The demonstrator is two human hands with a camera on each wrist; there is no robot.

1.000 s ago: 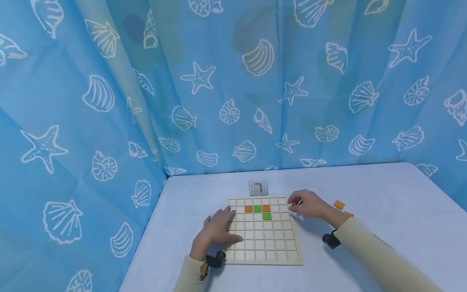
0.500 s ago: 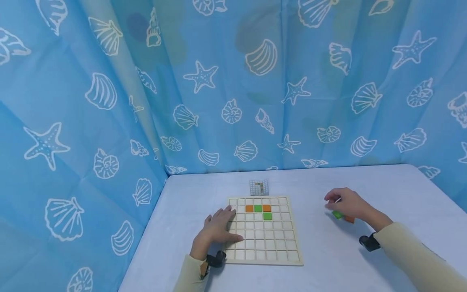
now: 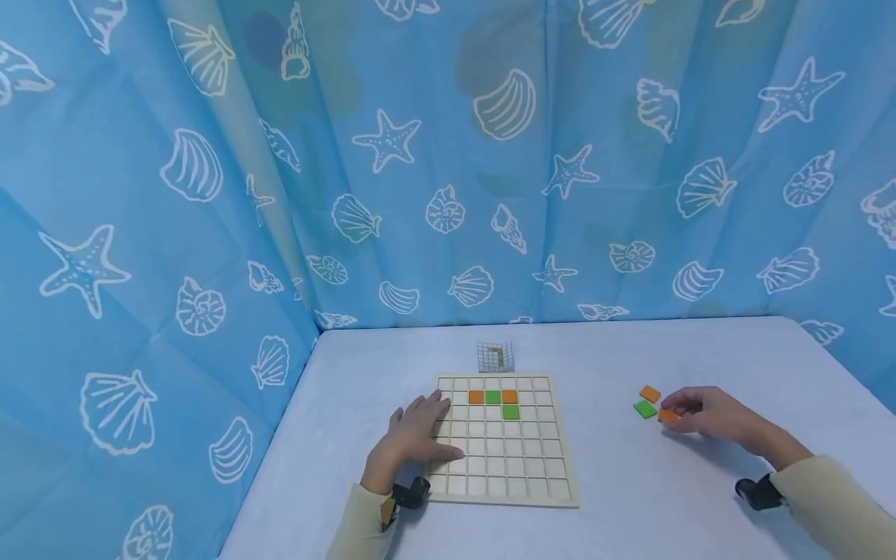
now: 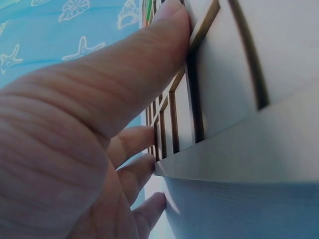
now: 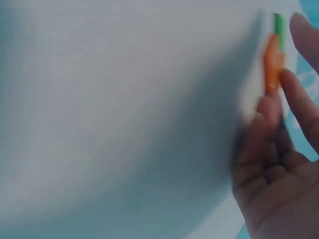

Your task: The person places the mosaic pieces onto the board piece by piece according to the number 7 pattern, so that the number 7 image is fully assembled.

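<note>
A pale wooden grid board lies on the table, with orange tiles and green tiles set in its upper rows. My left hand rests spread on the board's left edge, thumb over the squares, as the left wrist view also shows. Off to the right my right hand reaches over a loose orange tile, its fingertips at the tile. In the right wrist view a finger touches this orange tile, while the uppermost digit stands apart from it. A green tile and another orange tile lie just beyond.
Behind the board stands a small card printed with a grid and a few coloured squares. The white tabletop runs back to a blue shell-patterned curtain. A dark camera is strapped to each wrist.
My right hand has left the board's right edge and moved right to the loose tiles, passing over the green one. The left hand and the tiles on the board stay put.
</note>
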